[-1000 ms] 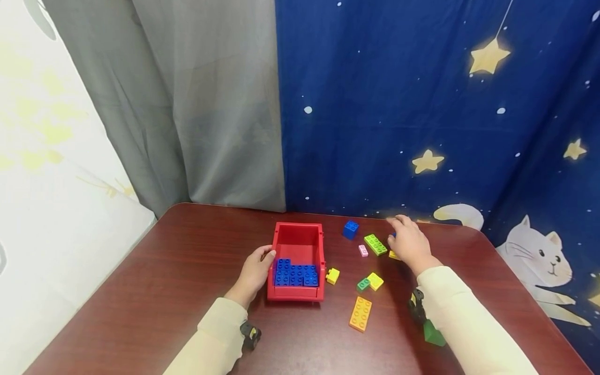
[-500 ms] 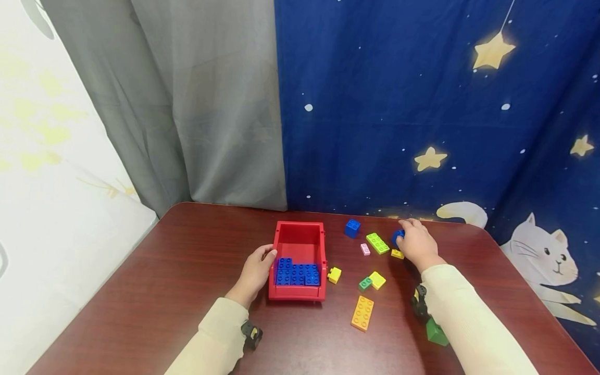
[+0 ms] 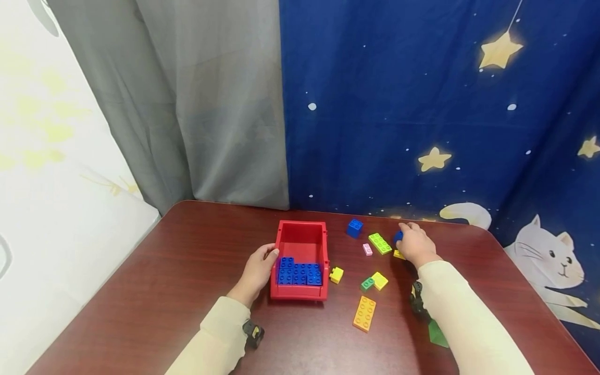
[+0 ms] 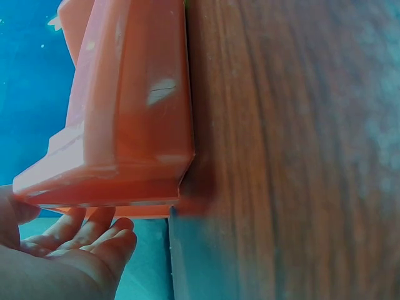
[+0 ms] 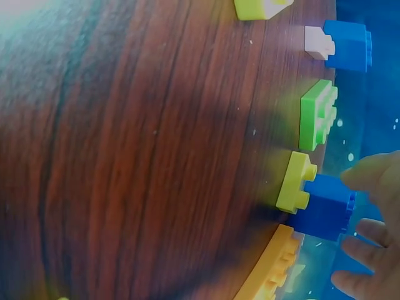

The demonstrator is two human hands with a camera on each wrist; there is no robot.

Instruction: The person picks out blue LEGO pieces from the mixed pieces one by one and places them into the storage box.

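Observation:
My left hand [image 3: 255,271] grips the left wall of a red plastic bin [image 3: 300,294], thumb at its rim. In the left wrist view, the fingers [image 4: 94,234] curl beside the bin's edge [image 4: 125,125]. Blue studded building blocks [image 3: 300,275] fill the near part of the bin. My right hand [image 3: 417,245] is at the far right, thumb and fingers around a blue building block [image 5: 322,206] that they partly hide in the head view. A small yellow brick [image 5: 292,181] lies right against that block.
Between bin and right hand lie another blue block [image 3: 354,228], a lime brick [image 3: 379,243], a pink brick [image 3: 367,249], yellow bricks [image 3: 336,275] [image 3: 380,281], a green brick [image 3: 367,284] and an orange brick [image 3: 364,313]. A green piece [image 3: 438,334] lies by the right sleeve. Curtains hang behind the table.
My right hand has come down and over to the blue block at the far right, and its fingers have closed in around it. My left hand keeps its grip on the bin.

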